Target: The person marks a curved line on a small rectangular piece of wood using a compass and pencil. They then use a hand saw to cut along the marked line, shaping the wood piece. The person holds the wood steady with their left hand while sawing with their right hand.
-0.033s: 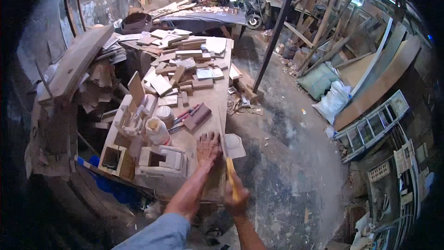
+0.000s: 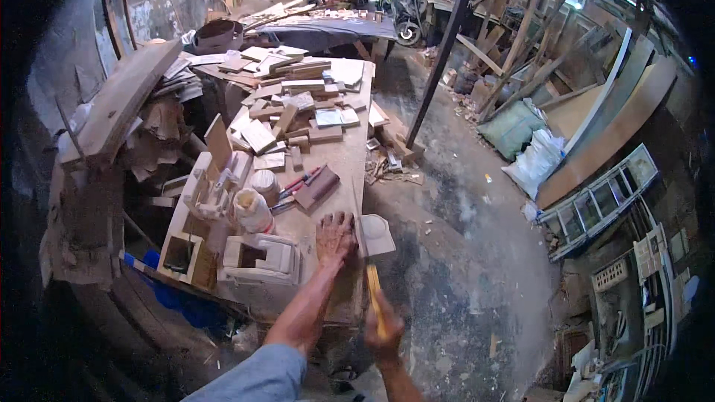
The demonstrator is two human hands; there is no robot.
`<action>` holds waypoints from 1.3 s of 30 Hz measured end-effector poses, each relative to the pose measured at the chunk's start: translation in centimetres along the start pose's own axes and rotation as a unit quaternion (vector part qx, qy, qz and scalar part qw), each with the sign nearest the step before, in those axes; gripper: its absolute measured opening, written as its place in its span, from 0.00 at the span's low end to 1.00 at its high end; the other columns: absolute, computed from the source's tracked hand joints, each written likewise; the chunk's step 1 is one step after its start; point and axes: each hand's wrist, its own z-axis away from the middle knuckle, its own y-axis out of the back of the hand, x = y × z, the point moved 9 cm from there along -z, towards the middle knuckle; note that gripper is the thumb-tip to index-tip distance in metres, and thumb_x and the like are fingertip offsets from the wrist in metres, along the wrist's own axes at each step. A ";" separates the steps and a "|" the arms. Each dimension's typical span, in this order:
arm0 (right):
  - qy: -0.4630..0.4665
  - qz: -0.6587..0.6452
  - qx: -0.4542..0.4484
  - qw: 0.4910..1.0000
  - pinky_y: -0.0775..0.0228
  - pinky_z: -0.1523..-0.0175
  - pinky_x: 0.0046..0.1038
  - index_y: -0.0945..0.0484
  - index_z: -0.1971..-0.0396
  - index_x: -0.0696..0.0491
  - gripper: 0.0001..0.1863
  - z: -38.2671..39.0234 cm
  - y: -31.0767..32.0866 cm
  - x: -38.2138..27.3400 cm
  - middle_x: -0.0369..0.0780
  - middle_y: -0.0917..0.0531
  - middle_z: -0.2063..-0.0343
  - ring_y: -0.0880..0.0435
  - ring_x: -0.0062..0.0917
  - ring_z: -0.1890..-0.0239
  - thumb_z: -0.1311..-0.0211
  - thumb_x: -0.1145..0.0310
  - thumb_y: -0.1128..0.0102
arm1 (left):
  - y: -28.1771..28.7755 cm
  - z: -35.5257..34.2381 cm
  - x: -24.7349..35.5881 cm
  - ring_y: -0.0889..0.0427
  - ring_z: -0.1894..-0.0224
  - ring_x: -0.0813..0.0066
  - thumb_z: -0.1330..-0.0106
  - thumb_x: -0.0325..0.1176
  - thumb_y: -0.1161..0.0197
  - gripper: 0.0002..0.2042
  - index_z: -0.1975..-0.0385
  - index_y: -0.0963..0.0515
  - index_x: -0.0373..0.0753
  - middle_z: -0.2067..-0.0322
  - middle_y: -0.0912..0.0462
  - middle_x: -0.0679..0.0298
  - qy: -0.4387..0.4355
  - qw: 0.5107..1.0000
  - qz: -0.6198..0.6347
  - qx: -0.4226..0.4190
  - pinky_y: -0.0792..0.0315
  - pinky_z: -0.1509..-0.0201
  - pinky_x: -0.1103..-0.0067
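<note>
My left hand (image 2: 337, 240) lies flat on the bench near its right edge, fingers stretched forward. Just right of it, a pale flat piece with a rounded shape on its face (image 2: 378, 234) juts out past the edge. My right hand (image 2: 384, 325), slightly blurred, is wrapped round the yellow handle of a hand saw (image 2: 374, 283). The saw's thin blade runs forward along the bench edge, between my left hand and the jutting piece. Beyond my left hand lie a brown block (image 2: 318, 188) and several red and dark slim tools (image 2: 302, 180).
On the bench (image 2: 344, 160), a whitish jar (image 2: 253, 211) and a boxy wooden piece (image 2: 261, 259) stand left of my left arm. Wood offcuts (image 2: 294, 97) pile up farther back. A dark post (image 2: 447, 48), sacks (image 2: 536, 160) and a ladder (image 2: 599, 201) are to the right.
My right hand has drawn back slightly toward me with the saw. The left hand and the jutting piece stay where they were.
</note>
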 end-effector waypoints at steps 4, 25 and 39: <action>-0.001 -0.035 0.001 0.999 0.22 0.59 0.32 0.25 0.41 0.60 0.21 4.1 1.5 -0.5 0.53 0.15 0.57 0.13 0.32 0.65 0.31 0.68 0.46 | -0.2 -0.8 -1.0 0.26 0.51 0.63 0.41 0.37 0.43 0.14 0.55 0.24 0.48 0.58 0.23 0.64 -0.010 0.999 -0.022 0.040 0.35 0.45 0.65; -0.032 0.017 0.082 0.996 0.22 0.62 0.29 0.25 0.41 0.59 0.22 -5.5 -3.9 2.4 0.50 0.14 0.63 0.14 0.28 0.70 0.33 0.68 0.47 | -2.3 -3.0 0.1 0.28 0.46 0.61 0.39 0.40 0.42 0.21 0.45 0.25 0.47 0.51 0.24 0.63 -0.054 0.998 0.021 -0.013 0.38 0.37 0.61; -0.044 0.046 0.077 0.995 0.22 0.63 0.28 0.26 0.39 0.56 0.23 -4.9 -4.3 2.1 0.41 0.17 0.71 0.18 0.22 0.73 0.31 0.63 0.48 | -1.6 -2.9 -0.1 0.27 0.44 0.59 0.36 0.41 0.43 0.18 0.48 0.24 0.44 0.51 0.23 0.62 -0.078 0.996 0.052 0.002 0.39 0.34 0.58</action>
